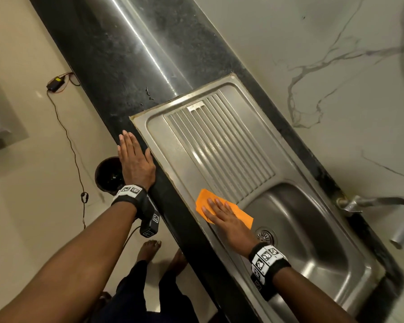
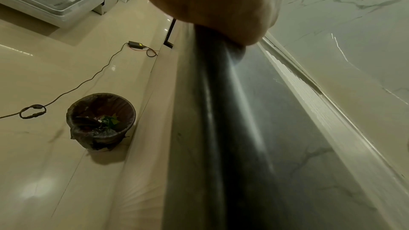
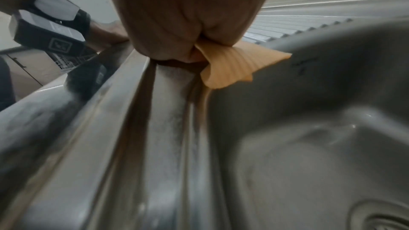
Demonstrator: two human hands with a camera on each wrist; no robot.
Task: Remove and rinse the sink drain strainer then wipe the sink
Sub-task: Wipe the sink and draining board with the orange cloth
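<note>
A steel sink (image 1: 317, 231) with a ribbed drainboard (image 1: 219, 145) is set in a black counter (image 1: 117, 54). An orange cloth (image 1: 203, 199) (image 3: 239, 66) lies on the sink's near rim, where drainboard meets basin. My right hand (image 1: 224, 217) presses flat on the cloth with straight fingers. The drain strainer (image 1: 265, 234) (image 3: 385, 216) sits in the basin floor just right of my right wrist. My left hand (image 1: 133, 157) rests flat on the counter's front edge, fingers straight, holding nothing.
A tap (image 1: 373, 206) sticks out from the marble wall (image 1: 313, 54) over the basin. A dark waste bin (image 1: 107, 176) (image 2: 101, 120) stands on the floor below the counter edge. A cable with a black adapter (image 1: 55, 83) (image 2: 136, 44) runs across the floor.
</note>
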